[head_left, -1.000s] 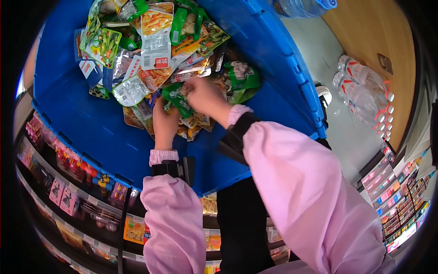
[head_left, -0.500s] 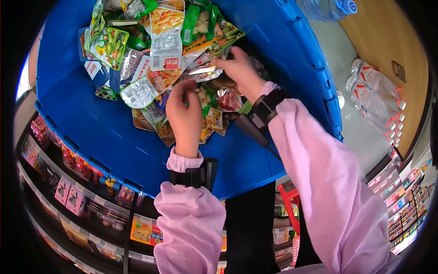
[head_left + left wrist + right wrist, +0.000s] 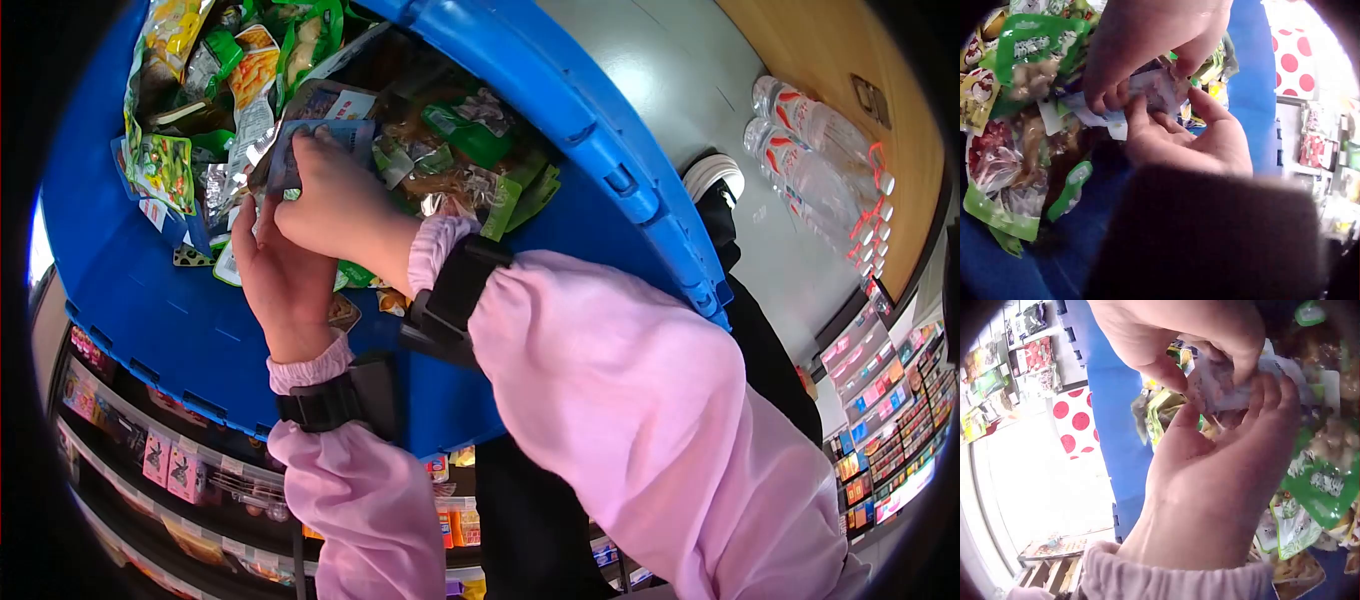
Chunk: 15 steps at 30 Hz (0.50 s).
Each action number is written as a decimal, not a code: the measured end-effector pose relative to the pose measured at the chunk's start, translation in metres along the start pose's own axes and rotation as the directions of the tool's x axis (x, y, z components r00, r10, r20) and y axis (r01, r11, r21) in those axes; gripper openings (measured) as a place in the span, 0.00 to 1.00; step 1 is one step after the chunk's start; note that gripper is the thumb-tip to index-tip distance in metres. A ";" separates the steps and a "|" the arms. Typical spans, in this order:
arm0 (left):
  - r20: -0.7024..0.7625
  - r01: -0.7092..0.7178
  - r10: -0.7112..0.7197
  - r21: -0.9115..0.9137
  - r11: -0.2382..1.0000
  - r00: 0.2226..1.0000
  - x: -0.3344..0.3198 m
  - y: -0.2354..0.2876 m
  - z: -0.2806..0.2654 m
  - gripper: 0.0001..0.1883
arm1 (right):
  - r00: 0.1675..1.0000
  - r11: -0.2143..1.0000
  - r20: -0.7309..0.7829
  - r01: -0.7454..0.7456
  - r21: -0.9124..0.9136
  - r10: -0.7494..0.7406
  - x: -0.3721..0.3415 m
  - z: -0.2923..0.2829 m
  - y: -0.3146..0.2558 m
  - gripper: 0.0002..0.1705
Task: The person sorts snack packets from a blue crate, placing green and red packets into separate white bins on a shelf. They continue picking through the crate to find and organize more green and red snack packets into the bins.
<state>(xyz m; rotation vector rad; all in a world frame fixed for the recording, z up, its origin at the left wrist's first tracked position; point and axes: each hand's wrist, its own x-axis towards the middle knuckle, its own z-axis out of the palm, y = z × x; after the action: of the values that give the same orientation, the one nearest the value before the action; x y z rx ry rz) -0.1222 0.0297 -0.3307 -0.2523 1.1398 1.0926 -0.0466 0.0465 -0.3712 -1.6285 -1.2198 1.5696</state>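
Note:
A blue-grey snack packet [image 3: 346, 138] is held in both hands over the heap inside the big blue bin [image 3: 165, 315]. My right hand [image 3: 345, 200], back upward, pinches its near edge. From below, my left hand [image 3: 285, 275] grips the same packet with fingers and thumb, partly hidden behind the right hand in the head view. In the left wrist view the packet [image 3: 1159, 87] shows pale and translucent between the fingers of both hands, which also cover part of the packet [image 3: 1219, 381] in the right wrist view.
Green snack pouches [image 3: 470, 130] and clear-fronted ones [image 3: 1007, 169] lie around the hands. More colourful pouches [image 3: 165, 170] heap at the left. The bin's rim [image 3: 600, 150] runs along the right. Bottled water [image 3: 805, 160] stands on the floor beyond; store shelves [image 3: 180, 470] are below left.
My right hand lets go of a green pouch, reaches right into the heap, then comes back left with the blue-grey packet. Both hands now meet on it. The head view shifts too.

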 end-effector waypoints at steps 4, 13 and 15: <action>0.034 0.017 -0.017 -0.013 1.000 0.999 0.006 0.002 -0.006 0.20 | 0.984 0.999 0.178 0.022 -0.046 -0.013 0.007 -0.018 0.006 0.35; -0.082 0.071 -0.073 -0.028 0.997 0.994 0.001 -0.021 -0.008 0.22 | 0.919 0.952 0.310 -0.288 0.103 0.245 0.003 -0.060 0.015 0.27; -0.107 0.078 -0.081 -0.036 0.996 0.991 -0.002 -0.034 -0.013 0.18 | 0.910 0.952 0.309 -0.305 0.042 0.278 -0.005 -0.066 0.019 0.25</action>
<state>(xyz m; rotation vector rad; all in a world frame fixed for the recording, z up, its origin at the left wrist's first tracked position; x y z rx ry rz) -0.1025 0.0032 -0.3468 -0.3829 1.1997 1.0372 0.0217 0.0462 -0.3755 -1.6131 -1.0670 2.0913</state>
